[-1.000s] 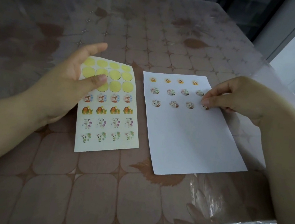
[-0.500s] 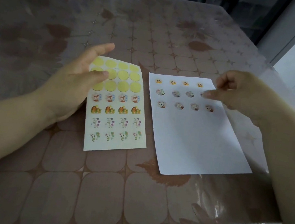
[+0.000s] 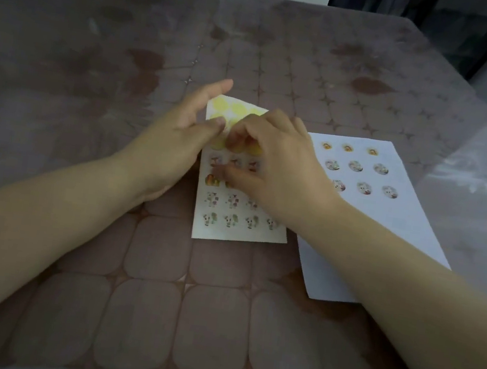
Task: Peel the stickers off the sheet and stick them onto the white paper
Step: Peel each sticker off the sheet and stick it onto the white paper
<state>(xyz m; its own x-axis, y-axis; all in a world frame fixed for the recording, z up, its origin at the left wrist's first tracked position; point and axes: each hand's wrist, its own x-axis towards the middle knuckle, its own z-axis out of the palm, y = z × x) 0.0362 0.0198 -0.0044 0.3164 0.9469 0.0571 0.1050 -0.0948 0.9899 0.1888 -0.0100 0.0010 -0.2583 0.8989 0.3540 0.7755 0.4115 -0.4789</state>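
- Sticker sheet (image 3: 229,232) lies flat at the centre of the table (image 3: 150,302). The white paper (image 3: 385,235) sits just beside it at 3 o'clock, with their long edges close.
- Left grip (image 3: 173,143): wide, fingers straight, lying along the sheet's 9 o'clock edge with the thumb pad down on the sheet. It appears to be pinning the sheet.
- Right grip (image 3: 276,164): narrow, fingers curled down over the sheet's middle, tips where the yellow rounds (image 3: 225,106) meet the first picture row (image 3: 217,160). The frame is blurred, so I cannot tell whether a sticker is pinched yet.
- Step in hand, as I judge it: lifting the next sticker.
  - Keep the thumb pressing close to the target so the backing stays flat.
  - Catch the rim with a nail and roll it up low instead of tugging.
  - Touch only the edge, to spare the glue.
  - Likely landing spot is the bare area at 6 o'clock of the stuck stickers (image 3: 356,165).
- Materials:
  - The sheet is thin, pale and glossy, with small round die-cuts in rows. The yellow rounds at its 12 o'clock end are probably bare backing.
  - The paper is matte and limp, and carries three rows of rounds at its 12 o'clock end.
  - The table has a slick clear cover over a brown tile-and-leaf print, with glare at 3 o'clock. Paper would likely skate on it.
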